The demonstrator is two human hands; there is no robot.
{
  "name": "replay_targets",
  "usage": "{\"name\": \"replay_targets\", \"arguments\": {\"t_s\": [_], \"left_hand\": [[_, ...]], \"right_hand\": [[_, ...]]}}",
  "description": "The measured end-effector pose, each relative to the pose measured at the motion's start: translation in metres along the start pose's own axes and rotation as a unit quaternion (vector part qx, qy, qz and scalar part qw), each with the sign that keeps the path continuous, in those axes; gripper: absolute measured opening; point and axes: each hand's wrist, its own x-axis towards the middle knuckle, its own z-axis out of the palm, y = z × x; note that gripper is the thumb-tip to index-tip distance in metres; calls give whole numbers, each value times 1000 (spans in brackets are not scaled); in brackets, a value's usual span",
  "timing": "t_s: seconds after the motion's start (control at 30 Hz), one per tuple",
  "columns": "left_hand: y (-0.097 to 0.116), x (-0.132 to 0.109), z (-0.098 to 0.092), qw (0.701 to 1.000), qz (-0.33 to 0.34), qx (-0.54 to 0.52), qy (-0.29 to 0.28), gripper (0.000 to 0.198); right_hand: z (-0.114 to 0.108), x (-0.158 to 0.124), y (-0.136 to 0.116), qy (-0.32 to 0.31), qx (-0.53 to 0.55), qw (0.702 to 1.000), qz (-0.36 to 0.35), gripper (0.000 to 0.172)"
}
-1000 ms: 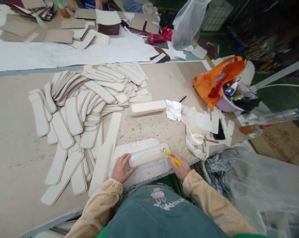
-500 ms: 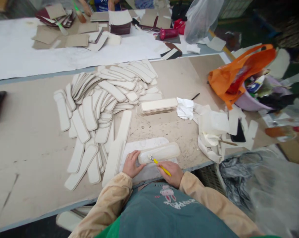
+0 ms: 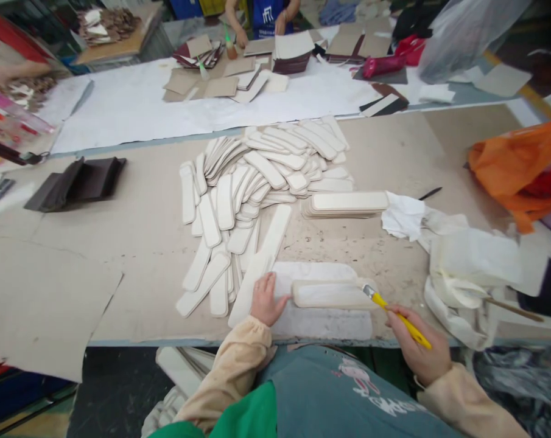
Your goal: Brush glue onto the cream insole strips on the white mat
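A pale strip with rounded ends (image 3: pixel 325 295) lies on a white backing sheet (image 3: pixel 334 325) near the table's front edge. My left hand (image 3: pixel 266 299) rests flat beside its left end, fingers stretched and thumb reaching to the strip. A yellow-handled paintbrush (image 3: pixel 403 322) is gripped in my right hand (image 3: pixel 419 344), its bristles at the strip's right end. Left of the sheet, a longer pale strip (image 3: pixel 261 261) lies slanted. Behind are a loose heap of pale strips (image 3: pixel 257 176) and a neat stack of strips (image 3: pixel 348 202).
Crumpled white paper (image 3: pixel 471 255) lies to the right, with a thin stick (image 3: pixel 515 309) across it. An orange bag (image 3: pixel 517 164) stands farther back. Dark folded pieces (image 3: pixel 81 182) sit at left. Across a white-covered table (image 3: pixel 133 109), a person in a blue apron (image 3: pixel 266 18) works among boards.
The brush in my right hand has moved rightward along the strip to its far end. My left hand stays by the left end. The view has swung left.
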Motion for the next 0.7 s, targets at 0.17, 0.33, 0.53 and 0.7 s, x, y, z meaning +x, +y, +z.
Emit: {"name": "replay_targets", "arguments": {"t_s": [0.17, 0.33, 0.53, 0.7], "left_hand": [[-40, -5, -32, 972, -178, 151, 34, 56], [-56, -8, -33, 971, -179, 157, 21, 46], [-58, -13, -31, 966, -194, 138, 97, 35], [-29, -9, -63, 985, -167, -13, 51, 24]], "right_hand": [[10, 4, -20, -15, 33, 999, -16, 18], [13, 8, -23, -23, 22, 999, -39, 18], [13, 10, -19, -6, 52, 998, -47, 21], [15, 8, -16, 11, 142, 990, -9, 19]]}}
